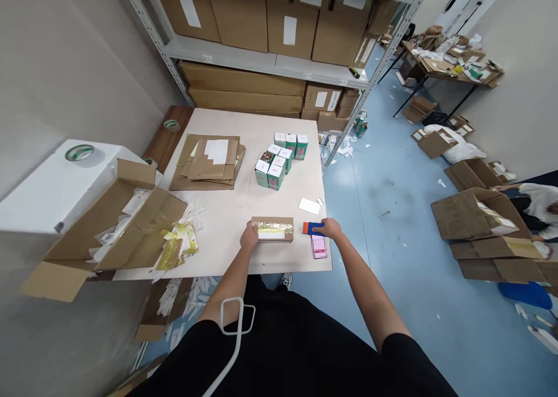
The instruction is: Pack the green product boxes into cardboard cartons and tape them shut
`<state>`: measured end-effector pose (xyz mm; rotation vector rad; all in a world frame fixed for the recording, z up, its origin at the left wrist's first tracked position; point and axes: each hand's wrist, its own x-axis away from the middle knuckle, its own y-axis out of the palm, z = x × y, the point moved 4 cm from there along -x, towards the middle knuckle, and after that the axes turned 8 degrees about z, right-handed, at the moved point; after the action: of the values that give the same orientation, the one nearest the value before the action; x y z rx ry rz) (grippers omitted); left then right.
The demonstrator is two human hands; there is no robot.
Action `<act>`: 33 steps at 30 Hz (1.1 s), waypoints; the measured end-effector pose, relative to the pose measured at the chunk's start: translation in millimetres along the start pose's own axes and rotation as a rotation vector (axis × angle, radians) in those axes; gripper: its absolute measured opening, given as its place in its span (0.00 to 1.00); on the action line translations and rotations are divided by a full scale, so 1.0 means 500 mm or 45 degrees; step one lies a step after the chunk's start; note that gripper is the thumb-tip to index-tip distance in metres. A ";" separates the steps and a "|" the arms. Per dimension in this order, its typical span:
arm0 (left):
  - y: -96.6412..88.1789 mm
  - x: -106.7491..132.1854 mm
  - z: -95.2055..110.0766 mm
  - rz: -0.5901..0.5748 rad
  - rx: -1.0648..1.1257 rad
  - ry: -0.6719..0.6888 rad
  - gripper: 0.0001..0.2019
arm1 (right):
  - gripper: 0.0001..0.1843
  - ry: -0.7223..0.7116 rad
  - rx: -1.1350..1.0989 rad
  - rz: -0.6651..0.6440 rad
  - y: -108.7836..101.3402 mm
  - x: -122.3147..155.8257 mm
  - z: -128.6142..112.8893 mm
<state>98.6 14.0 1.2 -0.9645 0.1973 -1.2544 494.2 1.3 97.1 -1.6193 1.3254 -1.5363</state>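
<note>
A small cardboard box [272, 221] with shiny tape and a pale label along its front lies near the table's front edge. My left hand [249, 235] grips its left end. To the right of the box, my right hand [331, 228] is closed around a flat blue tool with an orange end [313, 228], its exact kind unclear; the orange end points at the box, a small gap away. Just below the tool lies a pink packet [319, 247], partly covered by it. A white card [309, 206] rests above the tool.
Several small green-and-white boxes [275, 176] stand farther back. Flattened cardboard [209, 161] is stacked at the table's left. An open carton [117, 222] and yellow wrapping [176, 247] sit at the left edge. Shelving [261, 63] rises behind; a person [538, 208] is at far right.
</note>
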 end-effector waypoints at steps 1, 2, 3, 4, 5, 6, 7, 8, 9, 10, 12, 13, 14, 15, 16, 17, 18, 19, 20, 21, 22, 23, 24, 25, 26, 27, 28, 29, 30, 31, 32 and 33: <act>0.001 -0.001 -0.001 -0.006 -0.008 0.011 0.26 | 0.25 0.016 0.000 0.004 0.009 0.003 -0.003; 0.001 -0.001 -0.003 -0.014 -0.021 0.020 0.26 | 0.25 0.033 -0.005 0.007 0.020 0.007 -0.007; 0.000 -0.002 -0.005 -0.026 -0.034 0.027 0.26 | 0.25 0.049 -0.015 0.005 0.030 0.010 -0.011; 0.000 -0.003 -0.007 -0.037 -0.040 0.033 0.26 | 0.25 0.062 -0.027 0.003 0.039 0.014 -0.015; -0.002 -0.006 -0.009 -0.049 -0.040 0.039 0.26 | 0.25 0.073 -0.040 0.000 0.047 0.019 -0.019; -0.004 -0.008 -0.012 -0.059 -0.033 0.043 0.26 | 0.25 0.079 -0.055 -0.001 0.053 0.023 -0.023; -0.006 -0.012 -0.017 -0.069 -0.025 0.043 0.27 | 0.26 0.084 -0.075 0.001 0.059 0.028 -0.028; -0.009 -0.018 -0.022 -0.082 -0.021 0.043 0.27 | 0.26 0.090 -0.103 0.007 0.063 0.033 -0.033; -0.012 -0.024 -0.029 -0.102 -0.025 0.042 0.27 | 0.26 0.098 -0.143 0.016 0.066 0.039 -0.040; -0.015 -0.032 -0.038 -0.126 -0.039 0.040 0.28 | 0.26 0.105 -0.193 0.025 0.069 0.044 -0.050; -0.025 -0.052 -0.059 -0.174 -0.068 0.038 0.28 | 0.27 0.102 -0.302 0.051 0.075 0.054 -0.077; -0.032 -0.063 -0.071 -0.188 -0.072 0.047 0.28 | 0.27 0.086 -0.353 0.063 0.077 0.058 -0.096; -0.040 -0.075 -0.082 -0.193 -0.063 0.059 0.28 | 0.27 0.060 -0.398 0.080 0.079 0.061 -0.118; -0.051 -0.087 -0.094 -0.190 -0.048 0.069 0.29 | 0.27 0.031 -0.433 0.101 0.079 0.063 -0.143; -0.063 -0.098 -0.106 -0.184 -0.035 0.070 0.29 | 0.27 0.004 -0.458 0.126 0.079 0.065 -0.169; -0.076 -0.108 -0.117 -0.179 -0.033 0.054 0.30 | 0.26 -0.016 -0.475 0.151 0.078 0.066 -0.196; -0.090 -0.117 -0.128 -0.177 -0.045 0.017 0.31 | 0.26 -0.031 -0.485 0.171 0.075 0.067 -0.224; -0.104 -0.126 -0.138 -0.173 -0.068 -0.034 0.33 | 0.26 -0.040 -0.489 0.185 0.072 0.067 -0.254; -0.119 -0.135 -0.146 -0.165 -0.094 -0.085 0.34 | 0.25 -0.044 -0.487 0.188 0.069 0.068 -0.284; -0.134 -0.143 -0.149 -0.145 -0.110 -0.120 0.35 | 0.25 -0.047 -0.478 0.184 0.067 0.068 -0.314; -0.150 -0.152 -0.147 -0.110 -0.102 -0.123 0.34 | 0.25 -0.048 -0.463 0.180 0.064 0.069 -0.345; -0.165 -0.160 -0.141 -0.065 -0.062 -0.090 0.32 | 0.24 -0.050 -0.441 0.181 0.061 0.069 -0.376; -0.179 -0.168 -0.130 -0.019 0.012 -0.031 0.30 | 0.24 -0.051 -0.413 0.185 0.058 0.069 -0.407; -0.191 -0.175 -0.116 0.015 0.119 0.050 0.29 | 0.24 -0.057 -0.384 0.201 0.056 0.069 -0.438; -0.201 -0.179 -0.101 0.019 0.244 0.127 0.28 | 0.24 -0.066 -0.358 0.206 0.056 0.068 -0.468; -0.208 -0.182 -0.088 -0.018 0.363 0.179 0.27 | 0.24 -0.070 -0.332 0.208 0.056 0.067 -0.497; -0.212 -0.182 -0.076 -0.085 0.451 0.216 0.28 | 0.23 -0.073 -0.305 0.212 0.057 0.066 -0.525; -0.214 -0.180 -0.066 -0.157 0.503 0.242 0.29 | 0.23 -0.072 -0.278 0.217 0.057 0.065 -0.551; -0.217 -0.178 -0.061 -0.220 0.523 0.249 0.30 | 0.23 -0.070 -0.250 0.226 0.058 0.065 -0.575; -0.219 -0.174 -0.060 -0.261 0.521 0.235 0.32 | 0.23 -0.071 -0.225 0.237 0.058 0.064 -0.597; -0.222 -0.171 -0.062 -0.277 0.512 0.217 0.35 | 0.23 -0.073 -0.204 0.247 0.059 0.063 -0.617; -0.226 -0.167 -0.067 -0.279 0.502 0.204 0.37 | 0.23 -0.074 -0.190 0.251 0.059 0.062 -0.633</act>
<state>-31.3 70.1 30.1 -0.5555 -0.0344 -1.5044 180.9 37.3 149.3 -1.5557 1.5484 -1.2914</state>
